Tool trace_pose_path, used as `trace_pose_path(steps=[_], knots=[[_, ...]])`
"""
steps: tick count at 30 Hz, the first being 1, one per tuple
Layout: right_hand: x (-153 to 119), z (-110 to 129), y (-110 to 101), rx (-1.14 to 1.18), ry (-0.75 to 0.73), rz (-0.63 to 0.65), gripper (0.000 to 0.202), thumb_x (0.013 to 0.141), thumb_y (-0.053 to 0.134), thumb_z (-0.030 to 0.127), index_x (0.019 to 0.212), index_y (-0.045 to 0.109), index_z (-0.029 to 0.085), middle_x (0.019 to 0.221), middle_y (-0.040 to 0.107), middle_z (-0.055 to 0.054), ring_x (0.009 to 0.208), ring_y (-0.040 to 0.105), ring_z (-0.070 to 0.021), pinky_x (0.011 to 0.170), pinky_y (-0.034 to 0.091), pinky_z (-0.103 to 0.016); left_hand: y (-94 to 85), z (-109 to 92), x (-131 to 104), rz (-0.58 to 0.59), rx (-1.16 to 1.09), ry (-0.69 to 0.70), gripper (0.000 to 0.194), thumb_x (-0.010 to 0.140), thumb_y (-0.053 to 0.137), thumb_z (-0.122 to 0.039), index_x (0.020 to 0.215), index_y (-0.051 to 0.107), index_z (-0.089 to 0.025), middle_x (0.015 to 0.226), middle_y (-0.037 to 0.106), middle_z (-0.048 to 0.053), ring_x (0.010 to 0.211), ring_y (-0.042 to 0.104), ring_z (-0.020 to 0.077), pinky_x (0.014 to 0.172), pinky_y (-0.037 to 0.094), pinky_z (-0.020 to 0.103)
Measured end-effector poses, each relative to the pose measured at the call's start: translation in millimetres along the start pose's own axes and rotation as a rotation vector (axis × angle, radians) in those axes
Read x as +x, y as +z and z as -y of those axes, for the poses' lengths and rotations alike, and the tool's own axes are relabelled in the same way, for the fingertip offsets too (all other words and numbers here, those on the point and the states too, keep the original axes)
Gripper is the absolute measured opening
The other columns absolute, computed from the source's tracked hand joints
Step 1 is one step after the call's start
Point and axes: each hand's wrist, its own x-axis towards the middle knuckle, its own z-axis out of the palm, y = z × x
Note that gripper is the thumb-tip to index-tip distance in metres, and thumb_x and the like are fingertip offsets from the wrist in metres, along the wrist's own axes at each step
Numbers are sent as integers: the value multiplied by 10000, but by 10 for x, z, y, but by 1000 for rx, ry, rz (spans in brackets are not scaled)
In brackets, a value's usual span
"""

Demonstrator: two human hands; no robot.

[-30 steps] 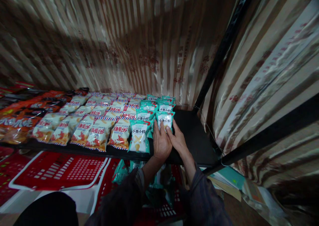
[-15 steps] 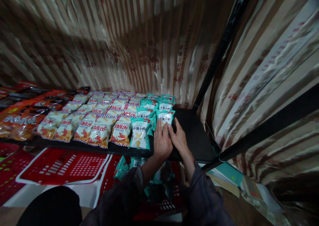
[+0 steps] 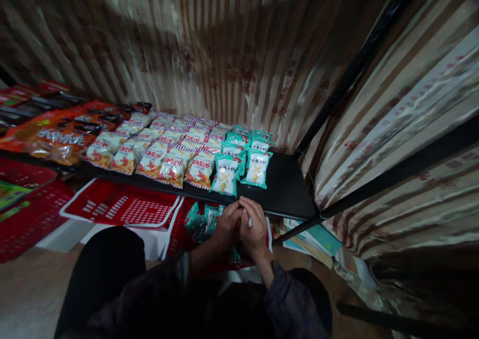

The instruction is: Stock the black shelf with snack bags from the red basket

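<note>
My left hand (image 3: 225, 225) and my right hand (image 3: 256, 225) are close together in front of the shelf edge, above a red basket. Their fingers lean inward, loosely bent, with the fingertips nearly meeting, and no packet shows in either hand. Just beyond them, two rows of teal snack packets stand on the black shelf. The front packet of the right row (image 3: 257, 168) and the front packet of the left row (image 3: 224, 175) lean back with their printed faces toward me. More teal packets (image 3: 209, 220) lie in the red basket (image 3: 175, 234), partly hidden by my hands and forearms.
White-and-orange snack bags (image 3: 174, 167) fill the shelf (image 3: 288, 189) left of the teal packets, with orange bags (image 3: 60, 137) farther left. Another red basket (image 3: 123, 204) is below. Black posts (image 3: 337, 99) and a striped curtain (image 3: 209, 45) bound the shelf. Papers (image 3: 318, 239) lie at lower right.
Both hands have drawn back from the front packet of the right teal row, toward me and down over the basket. That packet now stands free. The view has shifted.
</note>
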Motion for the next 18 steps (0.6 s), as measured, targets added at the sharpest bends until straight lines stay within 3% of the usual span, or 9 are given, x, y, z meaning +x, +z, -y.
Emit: trace_pose_path(steps=[2, 5, 9, 12, 15, 18], knots=[[-229, 107, 145, 28, 34, 54, 345, 931, 365, 143, 1145, 631, 189, 1101, 692, -112, 1075, 623, -203, 939, 511, -411, -96, 91, -234, 119, 10, -86, 169, 876, 453, -175, 901, 620, -184, 927, 641, 76, 892, 611, 186, 815, 538, 335], [-541, 135, 410, 11, 200, 214, 357, 924, 364, 171, 1157, 634, 182, 1167, 669, -122, 1129, 603, -211, 998, 481, -425, -189, 301, -511, 241, 121, -223, 247, 829, 431, -92, 948, 629, -180, 993, 648, 75, 961, 614, 188, 854, 531, 332], [-843, 50, 654, -78, 526, 510, 423, 814, 499, 130, 1222, 605, 161, 1251, 626, -140, 1206, 560, -245, 1060, 426, -435, -307, 633, -734, 144, 317, -383, 361, 780, 413, -32, 1057, 628, -121, 1154, 635, 148, 1201, 540, 248, 1008, 458, 402], [-958, 21, 748, -56, 636, 691, 435, 800, 524, 130, 1228, 603, 135, 1234, 640, -155, 1198, 574, -251, 1071, 405, -418, -383, 857, -842, 38, 485, -480, 403, 807, 417, -76, 1169, 595, -72, 1314, 554, 209, 1271, 490, 299, 1051, 414, 446], [-986, 46, 891, -42, 654, 718, 450, 793, 527, 135, 1238, 597, 143, 1241, 646, -142, 1194, 582, -242, 1071, 401, -410, -394, 1008, -908, 71, 515, -509, 477, 796, 419, -79, 1255, 538, -29, 1356, 516, 256, 1249, 521, 321, 1010, 447, 450], [-983, 72, 1134, 159, 800, 607, 516, 743, 584, 143, 1257, 591, 202, 1300, 621, -101, 1252, 538, -249, 1113, 347, -424, -355, 1068, -929, 108, 508, -540, 552, 792, 427, -93, 1335, 464, -1, 1368, 499, 280, 1255, 519, 339, 1013, 441, 458]])
